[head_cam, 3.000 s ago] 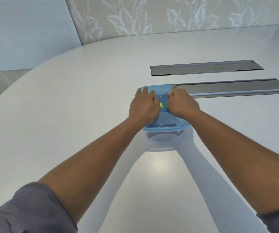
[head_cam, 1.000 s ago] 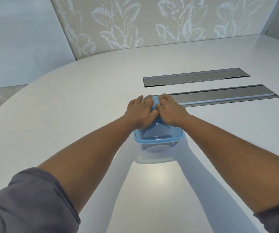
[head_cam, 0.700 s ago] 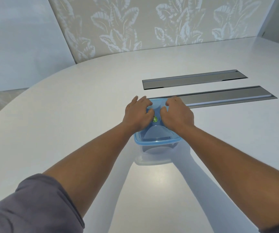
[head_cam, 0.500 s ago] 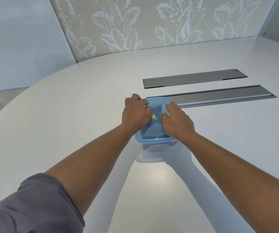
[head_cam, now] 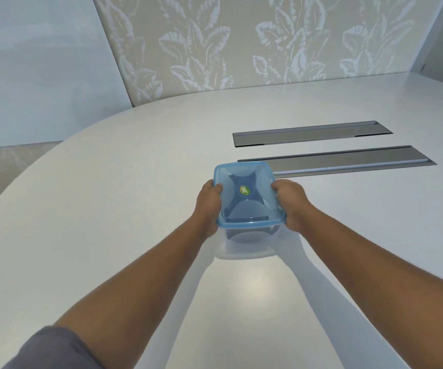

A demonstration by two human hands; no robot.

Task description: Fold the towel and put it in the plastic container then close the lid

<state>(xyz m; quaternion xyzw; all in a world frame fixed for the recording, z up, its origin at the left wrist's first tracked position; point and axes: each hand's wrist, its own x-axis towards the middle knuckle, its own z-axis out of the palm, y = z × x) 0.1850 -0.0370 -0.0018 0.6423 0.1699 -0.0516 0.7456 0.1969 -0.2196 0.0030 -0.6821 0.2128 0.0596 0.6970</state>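
Your left hand (head_cam: 209, 206) and right hand (head_cam: 292, 206) clasp the clear plastic container (head_cam: 247, 235); its translucent blue lid (head_cam: 247, 195) looks seated, task nearly done.

Lidded plastic container (head_cam: 249, 235) on white oval table (head_cam: 108, 209); left hand (head_cam: 209, 206) against its left side, right hand (head_cam: 292, 203) against its right; two recessed metal panels (head_cam: 348, 162) behind it.
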